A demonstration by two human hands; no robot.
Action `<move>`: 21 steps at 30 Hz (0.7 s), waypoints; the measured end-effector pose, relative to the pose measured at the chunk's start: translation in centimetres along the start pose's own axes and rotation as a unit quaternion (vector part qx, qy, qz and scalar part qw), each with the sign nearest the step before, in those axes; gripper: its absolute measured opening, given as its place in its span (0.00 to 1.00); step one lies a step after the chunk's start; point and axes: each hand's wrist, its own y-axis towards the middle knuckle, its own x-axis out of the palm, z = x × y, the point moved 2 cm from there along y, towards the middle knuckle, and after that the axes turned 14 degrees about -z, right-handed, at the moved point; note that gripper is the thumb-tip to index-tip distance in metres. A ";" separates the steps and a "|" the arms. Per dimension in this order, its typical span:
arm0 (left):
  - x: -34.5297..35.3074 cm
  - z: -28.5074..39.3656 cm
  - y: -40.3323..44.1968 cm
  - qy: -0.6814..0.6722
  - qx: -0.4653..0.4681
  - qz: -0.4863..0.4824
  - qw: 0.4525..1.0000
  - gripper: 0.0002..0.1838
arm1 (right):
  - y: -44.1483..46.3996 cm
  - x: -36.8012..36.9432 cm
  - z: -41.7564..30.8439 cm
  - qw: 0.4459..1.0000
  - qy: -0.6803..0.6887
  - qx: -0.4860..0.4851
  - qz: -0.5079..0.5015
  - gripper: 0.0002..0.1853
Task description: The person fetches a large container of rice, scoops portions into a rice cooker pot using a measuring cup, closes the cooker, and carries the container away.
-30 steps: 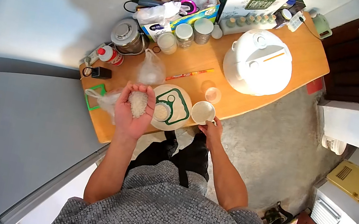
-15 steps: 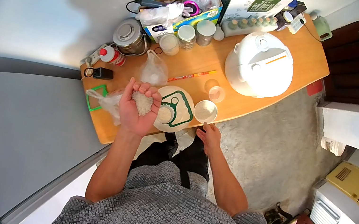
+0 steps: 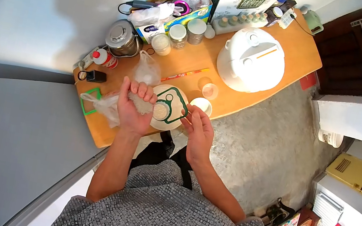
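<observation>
My left hand [image 3: 134,114] is turned palm up with its fingers curled, cupping a heap of white grains [image 3: 140,104] that look like rice. My right hand [image 3: 199,133] is raised at the table's front edge, thumb and fingertips drawn together; whatever they hold is too small to make out. In view, its fingertips overlap the right edge of a green frame-like outline [image 3: 170,120] on a pale round board or lid [image 3: 155,124]; I cannot tell whether they touch it. A small round container of pale contents [image 3: 160,111] sits there. Behind my right hand is a white bowl [image 3: 201,104].
A white rounded appliance [image 3: 251,62] stands right of centre. Behind are lidded jars [image 3: 196,31], a metal pot [image 3: 123,39] and a filled box [image 3: 173,15]. Plastic bags [image 3: 148,69], an orange stick-shaped packet [image 3: 185,74] and a clear cup [image 3: 209,91] are nearby.
My right hand has risen from beside the bowl and moved left toward my left hand, its fingers drawing together. My left hand still cups the grains, its fingers a little more tilted. The view has shifted slightly.
</observation>
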 end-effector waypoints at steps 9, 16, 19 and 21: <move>0.3 -0.2 -0.1 0.070 0.008 -0.018 0.997 0.25 | -0.6 1.0 0.6 1.000 -0.007 0.016 -0.017 0.18; 0.7 -0.2 -0.3 0.112 0.002 0.004 0.994 0.26 | -0.8 1.6 0.2 0.999 0.010 0.015 -0.031 0.19; 0.7 -0.3 -0.3 0.120 0.003 0.013 0.993 0.26 | -1.5 2.3 0.1 1.000 -0.009 0.013 0.016 0.19; 0.7 -0.4 -0.2 0.130 0.000 0.017 0.991 0.26 | -2.2 2.8 -0.2 0.996 -0.067 -0.041 0.046 0.19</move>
